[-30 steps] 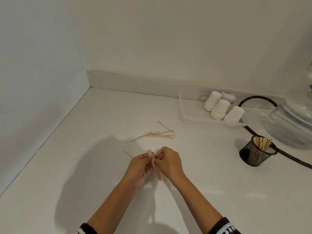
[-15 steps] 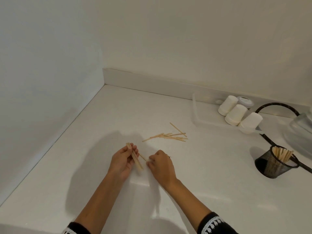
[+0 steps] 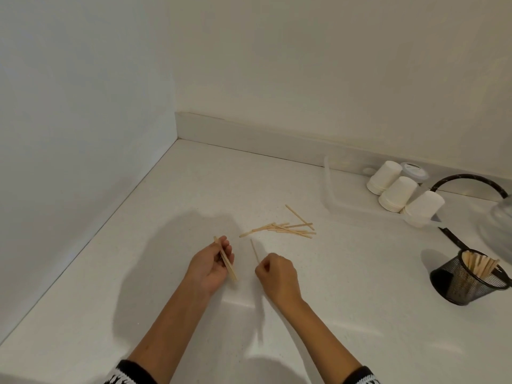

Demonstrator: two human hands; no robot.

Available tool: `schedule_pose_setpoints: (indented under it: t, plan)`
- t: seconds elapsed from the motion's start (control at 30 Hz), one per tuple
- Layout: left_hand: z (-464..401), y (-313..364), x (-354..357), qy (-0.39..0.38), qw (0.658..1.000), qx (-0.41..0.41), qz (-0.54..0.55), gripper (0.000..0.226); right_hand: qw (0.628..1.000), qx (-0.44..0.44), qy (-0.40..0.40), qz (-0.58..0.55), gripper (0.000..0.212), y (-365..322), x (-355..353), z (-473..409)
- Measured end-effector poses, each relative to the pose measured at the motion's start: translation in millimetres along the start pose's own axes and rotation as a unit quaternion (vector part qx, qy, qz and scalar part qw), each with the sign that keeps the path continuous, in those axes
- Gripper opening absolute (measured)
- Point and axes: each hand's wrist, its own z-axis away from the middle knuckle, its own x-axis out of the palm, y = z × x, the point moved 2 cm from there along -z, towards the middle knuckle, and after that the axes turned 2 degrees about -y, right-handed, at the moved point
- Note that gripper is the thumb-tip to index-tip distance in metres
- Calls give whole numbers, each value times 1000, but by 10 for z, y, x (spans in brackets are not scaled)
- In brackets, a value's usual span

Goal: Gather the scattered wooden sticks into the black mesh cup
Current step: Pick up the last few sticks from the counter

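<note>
sticks [image 3: 279,230]: pale bare wood, matt, smooth | mesh cup [image 3: 468,281]: black wire mesh, fine weave, faint sheen | counter [image 3: 194,189]: white, smooth, finely speckled, soft gloss | cups [image 3: 399,189]: white paper, matt | tray [image 3: 329,187]: clear plastic, glossy | hose [image 3: 471,180]: black, braided look

My left hand [image 3: 211,264] & right hand [image 3: 278,276] are bare, no gloves or rings seen. Forearms bare too. Black knit sleeves w/ white pattern, pushed up well back from my grip: left cuff [image 3: 130,374], right cuff [image 3: 360,376].
</note>
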Motion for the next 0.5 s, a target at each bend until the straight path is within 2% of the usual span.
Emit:
schedule_pose_setpoints:
  t: [0.1,0.2,0.27,0.37,0.5]
  plan:
    - [-31,-80,85,-20,999,-17,-29,22,995,-63,56,-57,15,-32,-25,-35]
    - [-68,-137,171,-60,997,-48,-20,31,990,-120,55,-58,26,-121,22,-70]
    - [-109,-149,215,-73,996,-56,-15,27,987,-143,54,-51,28,-162,40,-110]
    - [-200,-127,245,-57,997,-41,18,15,982,-154,92,-61,28,-145,-19,-197]
    - [-332,-59,239,-37,999,-23,19,24,978,-121,148,-77,16,112,-213,-434]
